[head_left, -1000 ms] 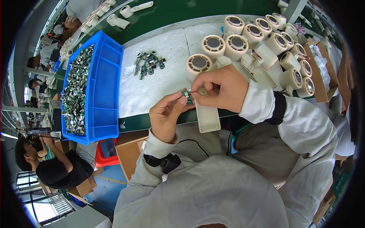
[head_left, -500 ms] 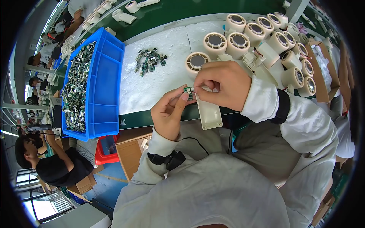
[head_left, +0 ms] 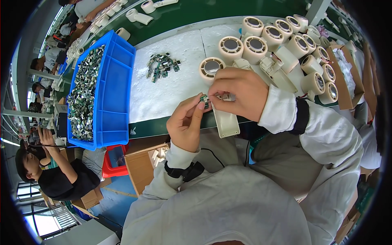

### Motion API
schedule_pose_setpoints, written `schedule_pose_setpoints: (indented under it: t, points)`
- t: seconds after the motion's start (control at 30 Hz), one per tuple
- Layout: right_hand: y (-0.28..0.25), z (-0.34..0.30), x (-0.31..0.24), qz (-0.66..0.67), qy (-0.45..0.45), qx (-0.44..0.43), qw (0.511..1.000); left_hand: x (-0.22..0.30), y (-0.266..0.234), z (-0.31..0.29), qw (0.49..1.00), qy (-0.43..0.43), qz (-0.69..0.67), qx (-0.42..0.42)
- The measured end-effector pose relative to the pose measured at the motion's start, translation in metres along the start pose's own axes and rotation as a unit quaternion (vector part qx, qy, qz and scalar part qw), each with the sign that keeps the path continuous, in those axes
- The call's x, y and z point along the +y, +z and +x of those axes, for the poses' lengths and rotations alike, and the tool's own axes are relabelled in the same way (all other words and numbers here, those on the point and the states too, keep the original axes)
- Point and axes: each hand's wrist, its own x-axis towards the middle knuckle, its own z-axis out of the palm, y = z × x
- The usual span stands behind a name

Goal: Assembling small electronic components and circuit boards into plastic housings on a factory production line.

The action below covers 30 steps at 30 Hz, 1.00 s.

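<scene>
Between the thumb and fingers of my left hand (head_left: pixel 187 124) is a small green circuit board (head_left: pixel 204 100), held over the bench's near edge. My right hand (head_left: pixel 241 90) is closed in a pinch at the board's right side; what its fingertips grip is too small to make out. Below that hand an open cream plastic handle shell (head_left: pixel 226 123) juts toward me past the bench edge. Its upper end is hidden by my right hand. Just beyond my fingers stands a cream round-headed housing (head_left: pixel 211 67) with a grey disc on its face.
A blue bin (head_left: pixel 112 94) full of circuit boards stands at left. A loose pile of boards (head_left: pixel 162 65) lies on the white bench mat (head_left: pixel 179 87). Several cream housings (head_left: pixel 255 47) crowd the right side, beside a cardboard box (head_left: pixel 347 77). A co-worker (head_left: pixel 61 171) sits at left.
My left hand has shifted slightly right with the circuit board, closer to my right fingertips. The right hand has hardly moved. At left, the co-worker's hands have risen.
</scene>
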Motion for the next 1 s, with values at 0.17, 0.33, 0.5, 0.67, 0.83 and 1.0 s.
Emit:
schedule_pose_setpoints:
  t: [0.17,0.33,0.5,0.67,0.83,1.0]
  points:
    - [0.003,-0.001,-0.001,0.001,0.010,0.019,1.000,-0.002,0.006,-0.002,0.994,0.067,0.079,0.028]
    - [0.018,0.000,-0.018,0.041,0.084,0.068,0.993,0.004,0.019,-0.002,0.931,0.192,0.296,0.092]
    - [0.014,0.019,-0.029,0.104,0.128,0.103,0.981,0.043,0.017,0.009,0.881,0.228,0.404,0.097]
    - [0.006,0.031,-0.006,0.130,0.134,0.091,0.978,0.052,-0.008,0.035,0.925,0.161,0.344,-0.028]
    - [0.012,0.040,0.001,0.120,0.062,0.103,0.986,0.071,-0.017,0.047,0.944,-0.288,-0.146,-0.065]
    - [0.012,0.042,-0.013,0.122,0.002,0.251,0.960,0.092,-0.014,0.099,0.944,-0.275,-0.091,-0.156]
